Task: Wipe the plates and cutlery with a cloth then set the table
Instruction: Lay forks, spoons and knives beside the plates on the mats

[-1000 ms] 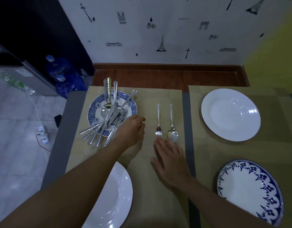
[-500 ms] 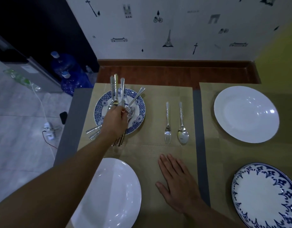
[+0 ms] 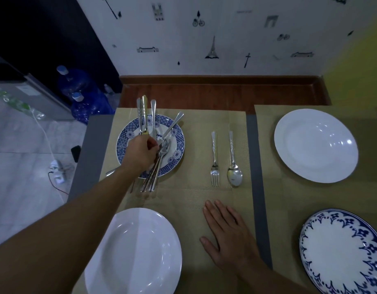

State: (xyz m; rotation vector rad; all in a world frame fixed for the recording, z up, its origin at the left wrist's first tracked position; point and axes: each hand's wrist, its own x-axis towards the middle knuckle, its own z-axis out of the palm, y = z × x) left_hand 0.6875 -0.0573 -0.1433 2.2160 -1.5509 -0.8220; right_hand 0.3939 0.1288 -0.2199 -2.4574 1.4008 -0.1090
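A blue-patterned plate (image 3: pixel 174 132) at the far left of the beige placemat (image 3: pixel 194 194) carries a pile of cutlery (image 3: pixel 153 177). My left hand (image 3: pixel 140 153) is over that plate, its fingers curled round pieces of the pile. A fork (image 3: pixel 214 160) and a spoon (image 3: pixel 233 164) lie side by side on the mat, handles pointing away. Flat on the mat below them rests my right hand (image 3: pixel 227 234), fingers straight. A white plate (image 3: pixel 136 251) sits near left, another white plate (image 3: pixel 315 145) far right, and a blue-rimmed plate (image 3: pixel 342 251) near right.
The table's left edge (image 3: pixel 83 158) drops to a tiled floor with a power strip (image 3: pixel 58 168) and blue water bottles (image 3: pixel 81 98). A wooden ledge (image 3: pixel 221 92) and a decorated wall close off the far side.
My left hand has moved from the mat beside the plate onto the cutlery pile and closed on it. My right hand has drawn back from the fork and spoon toward me.
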